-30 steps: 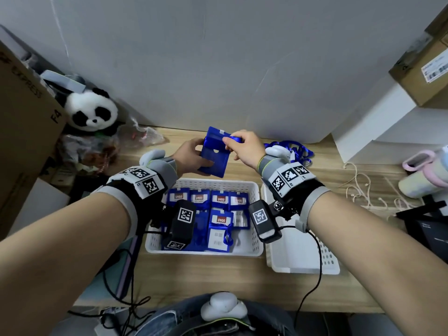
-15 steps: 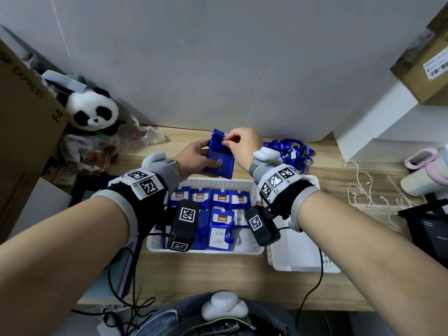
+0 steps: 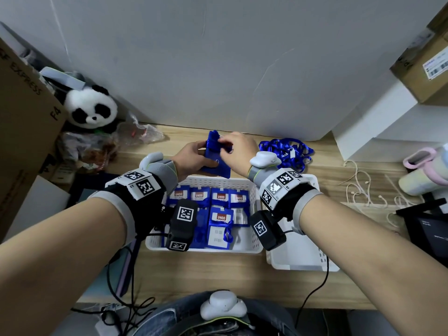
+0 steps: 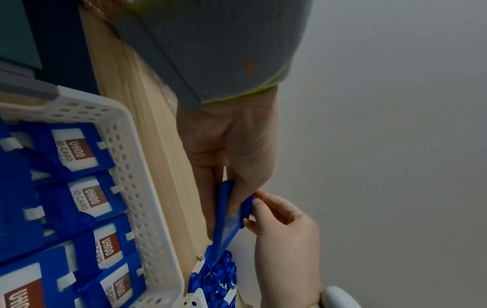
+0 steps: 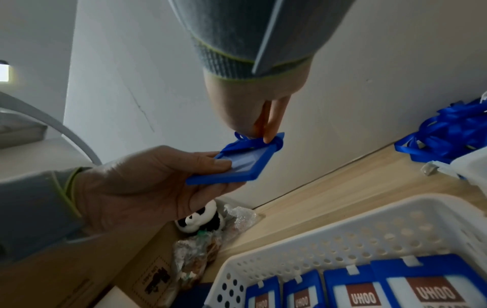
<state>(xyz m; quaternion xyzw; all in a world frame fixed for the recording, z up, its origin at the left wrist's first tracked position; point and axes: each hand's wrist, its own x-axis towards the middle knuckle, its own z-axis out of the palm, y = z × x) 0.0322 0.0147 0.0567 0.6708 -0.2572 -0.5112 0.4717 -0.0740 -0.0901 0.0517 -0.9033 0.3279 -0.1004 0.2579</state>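
Blue card holder (image 3: 217, 167) between left fingers (image 3: 192, 151), right fingers (image 3: 225, 141) at its top

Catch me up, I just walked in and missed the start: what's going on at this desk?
A person is working on one blue card holder, held up above the wooden desk. The left hand grips its lower part, while the right hand pinches the blue ribbon at its top edge. Nearer the person, a white basket holds other card holders labelled UHOO, and a pile of blue lanyards lies on the desk to the right.
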